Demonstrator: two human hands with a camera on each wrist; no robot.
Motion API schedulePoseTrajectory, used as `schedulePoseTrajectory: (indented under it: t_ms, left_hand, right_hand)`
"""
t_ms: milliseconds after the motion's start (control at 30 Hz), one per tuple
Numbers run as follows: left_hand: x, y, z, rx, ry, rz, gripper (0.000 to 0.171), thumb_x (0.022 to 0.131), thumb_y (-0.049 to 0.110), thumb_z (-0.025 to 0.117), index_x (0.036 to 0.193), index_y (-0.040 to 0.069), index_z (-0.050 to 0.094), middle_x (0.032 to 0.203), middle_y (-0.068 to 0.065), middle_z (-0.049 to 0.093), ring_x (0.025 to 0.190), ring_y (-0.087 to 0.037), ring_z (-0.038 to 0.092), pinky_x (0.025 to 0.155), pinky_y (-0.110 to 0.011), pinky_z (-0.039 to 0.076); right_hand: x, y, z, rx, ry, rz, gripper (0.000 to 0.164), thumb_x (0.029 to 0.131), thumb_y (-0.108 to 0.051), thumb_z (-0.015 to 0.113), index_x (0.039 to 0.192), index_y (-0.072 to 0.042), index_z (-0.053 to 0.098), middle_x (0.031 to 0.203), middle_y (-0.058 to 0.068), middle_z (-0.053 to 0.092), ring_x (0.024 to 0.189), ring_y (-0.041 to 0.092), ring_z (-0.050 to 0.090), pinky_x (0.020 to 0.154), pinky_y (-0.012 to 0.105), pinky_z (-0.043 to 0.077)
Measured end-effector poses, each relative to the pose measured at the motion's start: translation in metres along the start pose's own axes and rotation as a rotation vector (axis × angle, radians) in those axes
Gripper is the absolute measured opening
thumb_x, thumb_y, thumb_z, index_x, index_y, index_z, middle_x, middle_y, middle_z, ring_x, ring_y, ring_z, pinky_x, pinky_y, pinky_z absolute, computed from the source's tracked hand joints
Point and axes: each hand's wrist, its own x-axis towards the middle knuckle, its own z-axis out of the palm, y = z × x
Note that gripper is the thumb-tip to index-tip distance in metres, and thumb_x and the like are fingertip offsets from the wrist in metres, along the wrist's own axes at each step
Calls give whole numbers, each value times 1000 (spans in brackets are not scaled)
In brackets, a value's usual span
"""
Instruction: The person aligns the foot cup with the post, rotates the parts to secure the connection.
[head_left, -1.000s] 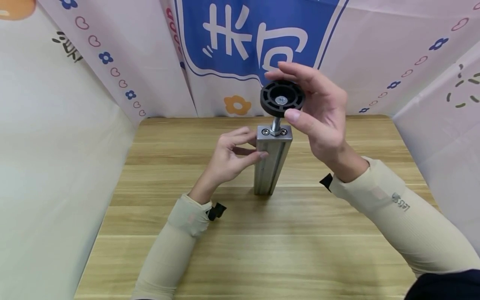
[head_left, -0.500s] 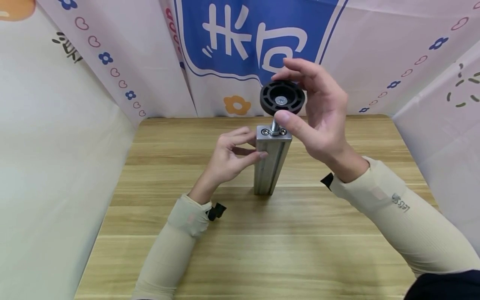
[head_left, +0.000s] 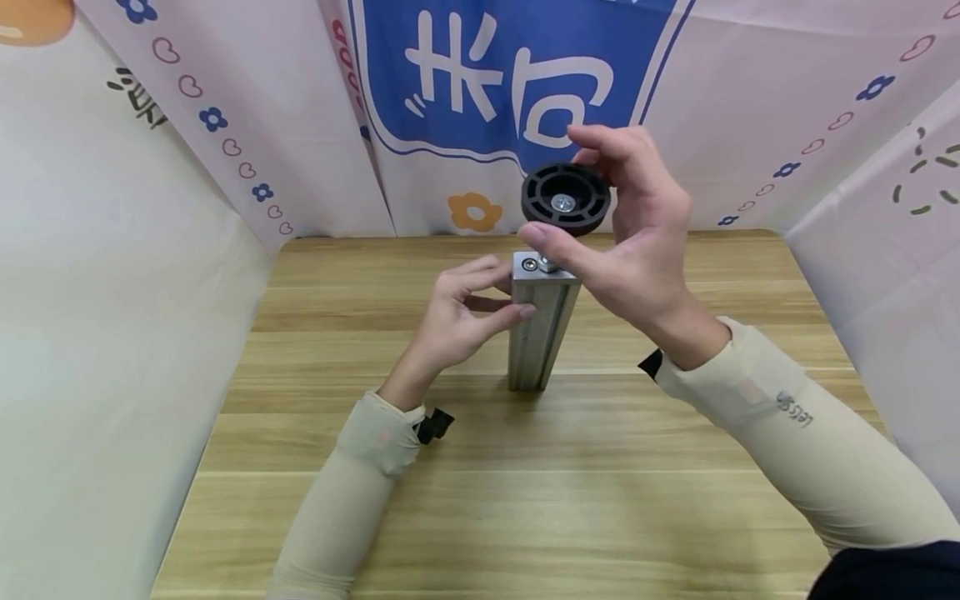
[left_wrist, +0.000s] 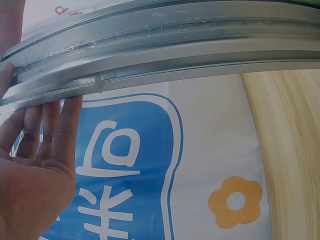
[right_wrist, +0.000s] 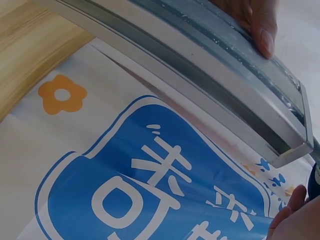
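A grey metal extrusion post (head_left: 536, 333) stands upright on the wooden table. Its top end plate carries a threaded stem with a black round levelling foot (head_left: 592, 200), a screw at its centre. Low on the post's top end, my left hand (head_left: 465, 321) grips it from the left, thumb on the near face and fingers behind. My right hand (head_left: 645, 242) holds the foot's rim, thumb across the near edge and fingers at the far right side. That thumb covers part of the stem. In the right wrist view, the foot is mostly cut off at the right edge.
The wooden table (head_left: 487, 517) ends at a printed cloth backdrop (head_left: 450, 192) close behind the post. White cloth walls (head_left: 112, 333) rise on both sides. A small dark piece (head_left: 435, 425) sits at each wrist.
My right thumb has slid left along the foot's near edge, while the fingers have shifted right around its far side. The left hand and post stay still.
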Motion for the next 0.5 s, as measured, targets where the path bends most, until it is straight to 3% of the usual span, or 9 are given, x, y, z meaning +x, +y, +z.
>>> schedulePoseTrajectory:
  t_ms: [133,267,367,433,500]
  left_hand:
    - [0,0,0,2,0,-4,44,87,-10,78,130,-8,69,113,-23,71,95,-24,72,81,-37,70]
    - [1,0,1,-6,0,-3,44,87,-10,78,130,-9,69,114,-25,71,95,-24,71,81,-37,70]
    - [1,-1,1,-9,0,-1,43,87,-9,78,129,-10,69,114,-25,71,95,-23,71,80,-38,71]
    - [1,-1,1,-9,2,-1,42,87,-9,78,128,-9,70,113,-24,71,94,-21,71,80,-38,71]
    - [0,-1,0,-10,3,-2,41,87,-9,78,127,-9,71,112,-24,71,94,-20,71,80,-38,71]
  right_hand:
    - [0,0,3,4,8,19,76,77,-29,96,128,17,62,110,4,52,104,21,53,90,23,56]
    - [0,2,2,-4,9,6,88,82,-52,88,127,18,62,114,5,54,106,21,52,89,23,52]
    - [2,2,0,54,-3,-14,70,89,-38,78,128,16,61,120,5,64,108,24,57,92,26,51]
    - [3,1,-2,128,-22,-10,57,86,-21,70,129,14,62,122,6,71,111,26,61,96,28,53]
    - [3,0,-4,189,-53,8,55,79,-8,62,131,12,63,123,9,74,113,27,66,100,29,57]
